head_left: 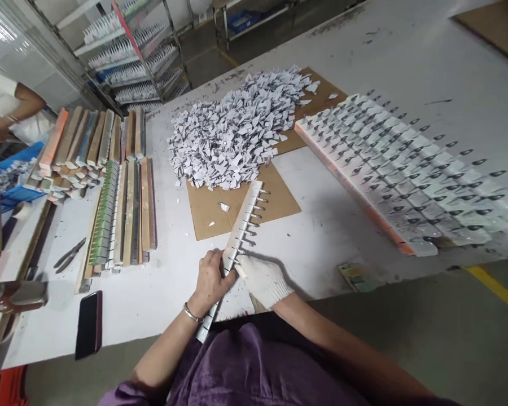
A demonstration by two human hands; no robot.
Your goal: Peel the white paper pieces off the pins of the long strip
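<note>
White paint covered the worktable (364, 51), and near its front edge a long wooden strip (242, 225) lay slanted, its near end sticking out past that edge toward the person's lap. Small dark-tipped pins stood out along the strip's right side. The left hand (211, 279), bare and with a metal bangle at the wrist, was closed around the strip's lower part from the left. The right hand (265, 279), in a white knit glove, pinched at the strip's right side just beside the left hand; what its fingertips held was too small to tell.

Behind the strip's far end a cardboard sheet (279, 197) carried a heap of white paper tags (237, 124) toward the middle of the table. Along the right edge ran rows of finished strips (406, 163), their dark tips pointing outward. At the left, stacks of bare wooden strips (122, 208) lay side by side, with pliers (70, 255) just left of them and a dark phone (88, 322) at the front left edge. Another person's arm (19, 104) showed at the far left.
</note>
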